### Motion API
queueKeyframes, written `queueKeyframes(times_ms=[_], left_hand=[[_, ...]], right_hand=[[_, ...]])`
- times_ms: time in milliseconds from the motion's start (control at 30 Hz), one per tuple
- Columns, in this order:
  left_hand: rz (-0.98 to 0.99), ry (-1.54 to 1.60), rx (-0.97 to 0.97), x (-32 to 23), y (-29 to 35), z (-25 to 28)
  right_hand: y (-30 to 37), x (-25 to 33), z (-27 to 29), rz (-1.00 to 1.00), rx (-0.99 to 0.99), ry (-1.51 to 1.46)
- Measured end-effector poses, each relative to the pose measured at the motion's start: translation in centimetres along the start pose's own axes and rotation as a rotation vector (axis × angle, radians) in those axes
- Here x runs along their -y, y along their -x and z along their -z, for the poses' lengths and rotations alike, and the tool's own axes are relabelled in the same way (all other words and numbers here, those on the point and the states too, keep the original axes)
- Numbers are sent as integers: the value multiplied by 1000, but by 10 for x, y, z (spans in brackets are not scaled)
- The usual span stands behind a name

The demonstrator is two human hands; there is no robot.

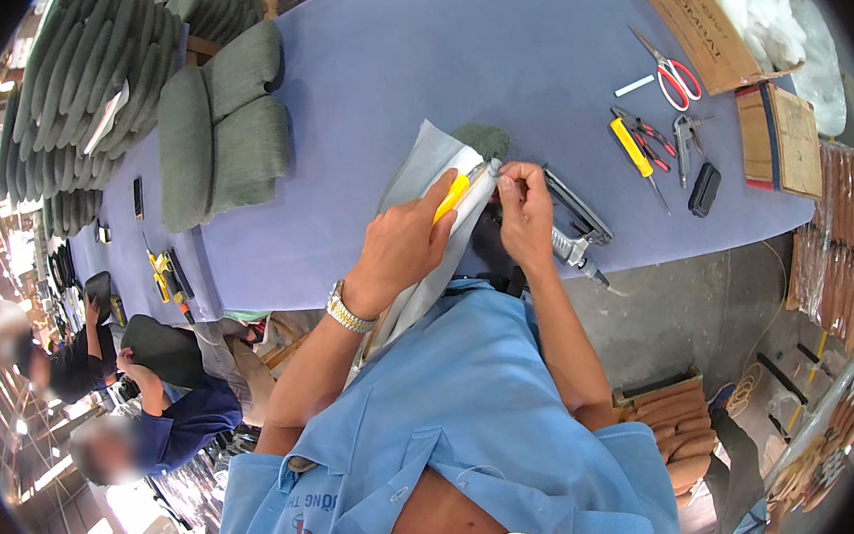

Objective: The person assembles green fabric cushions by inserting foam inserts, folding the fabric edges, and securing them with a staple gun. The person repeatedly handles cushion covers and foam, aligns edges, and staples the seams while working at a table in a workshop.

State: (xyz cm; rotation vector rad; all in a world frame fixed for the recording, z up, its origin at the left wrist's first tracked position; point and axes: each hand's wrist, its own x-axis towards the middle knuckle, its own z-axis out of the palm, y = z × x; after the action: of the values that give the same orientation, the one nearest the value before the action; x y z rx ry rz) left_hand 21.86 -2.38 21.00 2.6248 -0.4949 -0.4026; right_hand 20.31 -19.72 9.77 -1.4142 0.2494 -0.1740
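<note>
- Currently, the left hand (pixel 404 245) is gripping a yellow-handled tool (pixel 456 194), fingers closed around the handle, near the centre of the frame.
- The right hand (pixel 524 209) is pinching the top edge of a grey fabric piece (pixel 425 166) between thumb and fingertips, just beside the tool's tip.
- The fabric piece is standing up from the near edge of the blue table (pixel 414 55), at centre frame, and is running down between the two hands toward the blue shirt.
- A staple gun (pixel 576 224) is lying on the table just right of the right hand.
- Red-handled scissors (pixel 673 74), a yellow screwdriver (pixel 635 151) and pliers (pixel 650 136) are lying at upper right, well apart from the hands.
- Grey cushions (pixel 223 120) are sitting at upper left of the table.
</note>
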Motion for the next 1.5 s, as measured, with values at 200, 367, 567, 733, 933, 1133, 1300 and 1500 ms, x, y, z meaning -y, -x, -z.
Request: queueKeyframes(times_ms=[200, 367, 567, 733, 933, 1133, 1300, 1500], left_hand=[[164, 544, 21, 2, 14, 6], [211, 827, -64, -9, 20, 18], [104, 783, -285, -20, 14, 13], [95, 876, -325, -28, 10, 16], [60, 1120, -256, -35, 14, 3], [165, 1474, -348, -34, 21, -9], [180, 1525, -566, -30, 23, -18], [347, 1412, -813, 12, 54, -8]], right_hand=[[-7, -5, 63, -118, -105, -82], [-26, -19, 129, -259, -122, 318], [-34, -7, 139, -194, -46, 341], [-20, 70, 82, -112, 153, 11], [-2, 96, 13, -59, 418, -147], [6, 90, -17, 49, 425, -139], [7, 95, -28, -16, 507, -143], [-12, 108, -17, 276, 571, 411]])
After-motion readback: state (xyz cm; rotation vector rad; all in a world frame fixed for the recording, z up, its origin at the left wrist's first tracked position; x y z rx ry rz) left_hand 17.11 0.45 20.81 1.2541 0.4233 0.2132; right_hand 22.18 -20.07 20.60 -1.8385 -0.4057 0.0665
